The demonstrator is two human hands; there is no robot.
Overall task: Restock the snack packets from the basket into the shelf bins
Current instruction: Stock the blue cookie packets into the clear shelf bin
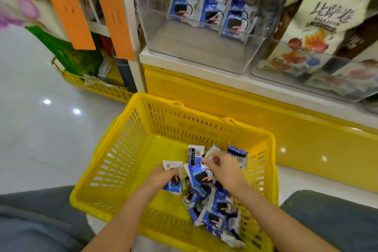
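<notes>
Now we grip a snack packet (173, 183) in our left hand (162, 177) | right hand (224, 171) fingers (208, 160) pinch another packet (197, 174) | both inside yellow basket (131, 129) on floor (41, 139) | three packets (211, 9) in clear shelf bin (194, 47)

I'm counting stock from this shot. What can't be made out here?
- Head view: number of loose packets in the basket; they overlap, and the left hand and right hand cover some.
- Whether the right hand pinches a packet; its own fingers hide that.
- Print on the shelved packets in the clear bin; blurred.
- The neighbouring bin; cut off by the right edge.
</notes>
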